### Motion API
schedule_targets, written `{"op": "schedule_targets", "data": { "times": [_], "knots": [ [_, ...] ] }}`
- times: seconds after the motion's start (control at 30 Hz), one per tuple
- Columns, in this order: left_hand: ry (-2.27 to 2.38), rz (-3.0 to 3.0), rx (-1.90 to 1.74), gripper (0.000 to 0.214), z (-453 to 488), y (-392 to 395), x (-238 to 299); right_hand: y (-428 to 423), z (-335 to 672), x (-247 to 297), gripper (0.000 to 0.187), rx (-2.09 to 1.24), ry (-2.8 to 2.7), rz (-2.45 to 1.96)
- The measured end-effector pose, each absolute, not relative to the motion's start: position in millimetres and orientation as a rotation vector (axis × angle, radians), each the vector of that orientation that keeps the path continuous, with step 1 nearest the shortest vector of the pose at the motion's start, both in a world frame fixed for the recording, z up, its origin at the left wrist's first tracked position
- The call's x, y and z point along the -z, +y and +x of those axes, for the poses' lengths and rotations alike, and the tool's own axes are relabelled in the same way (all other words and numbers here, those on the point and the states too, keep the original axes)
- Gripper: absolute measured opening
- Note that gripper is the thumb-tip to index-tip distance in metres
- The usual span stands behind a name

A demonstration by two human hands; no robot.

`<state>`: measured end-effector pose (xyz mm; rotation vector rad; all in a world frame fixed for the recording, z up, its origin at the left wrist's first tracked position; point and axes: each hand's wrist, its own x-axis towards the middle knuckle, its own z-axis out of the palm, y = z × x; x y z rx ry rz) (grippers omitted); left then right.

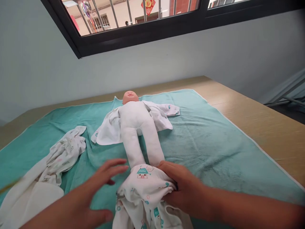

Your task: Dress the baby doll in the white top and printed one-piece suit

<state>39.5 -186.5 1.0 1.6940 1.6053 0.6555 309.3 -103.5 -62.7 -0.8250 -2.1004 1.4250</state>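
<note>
A baby doll (135, 117) with a white cloth body lies on its back, its head away from me. A white printed jacket (109, 127) is spread open around its arms. Baby trousers (152, 194), white with small house prints, are bunched over the doll's feet. My right hand (181, 187) grips them at their right side, fingers wrapped in the cloth. To the left, my left hand (95, 190) is open, fingers apart, close to the trousers but not visibly holding them. The doll's feet are hidden inside the cloth.
A teal towel (202, 127) with a white edge covers much of the wooden table (240, 111). Other printed baby clothes (64, 152) lie crumpled at the left. Behind the table are a pale wall (147, 66) and a dark-framed window (143, 33).
</note>
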Motion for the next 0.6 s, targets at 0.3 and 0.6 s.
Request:
{"op": "schedule_targets", "data": {
  "times": [0.3,0.6],
  "knots": [
    [1.611,2.449,-0.490,0.090,147,-158,27,-106,301,64,0.029,-1.649,-1.761,-0.830],
    [1.811,2.176,0.200,0.084,151,-150,17,-77,327,55,0.054,-1.906,-2.057,-0.566]
  ]
}}
